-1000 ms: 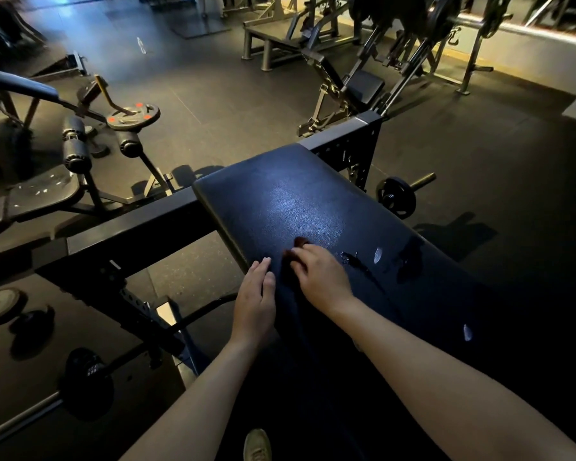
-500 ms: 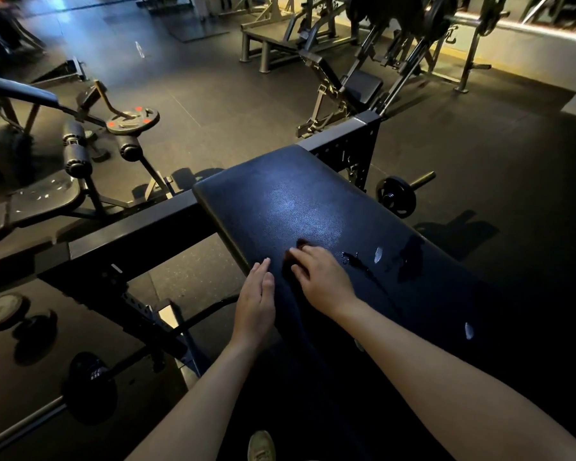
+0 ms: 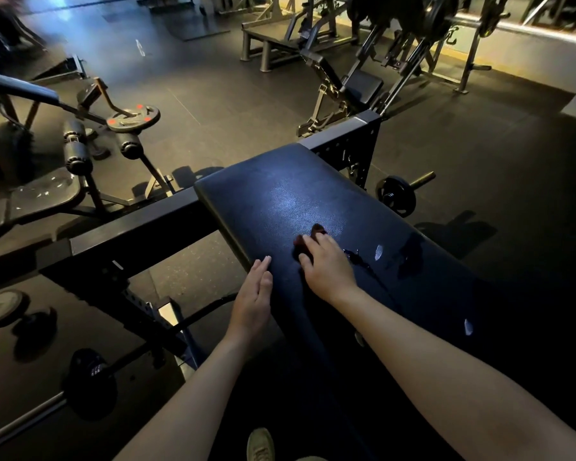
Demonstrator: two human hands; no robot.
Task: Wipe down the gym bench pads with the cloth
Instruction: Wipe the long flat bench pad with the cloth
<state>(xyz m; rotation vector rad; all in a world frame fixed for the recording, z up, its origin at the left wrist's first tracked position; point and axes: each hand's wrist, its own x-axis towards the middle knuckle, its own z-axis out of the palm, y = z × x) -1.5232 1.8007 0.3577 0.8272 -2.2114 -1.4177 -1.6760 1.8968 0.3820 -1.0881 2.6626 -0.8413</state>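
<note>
A dark padded gym bench pad (image 3: 280, 201) runs from the middle of the view toward the lower right, with a sheen on its far half. My right hand (image 3: 328, 266) lies on top of the pad, fingers curled over a small dark red cloth (image 3: 318, 229) that peeks out past the fingertips. A thin wet streak (image 3: 359, 261) trails to the right of that hand. My left hand (image 3: 255, 294) rests with straight fingers against the pad's left edge and holds nothing.
A black steel frame beam (image 3: 130, 224) crosses under the pad's far end. A barbell end with a plate (image 3: 396, 194) sticks out on the right, another barbell (image 3: 90, 377) lies lower left. A second bench (image 3: 44, 194) and weight machines stand behind. My shoe (image 3: 260, 444) shows below.
My right hand has slid the cloth a little farther up the pad, away from me. My left hand has stayed at the pad's edge.
</note>
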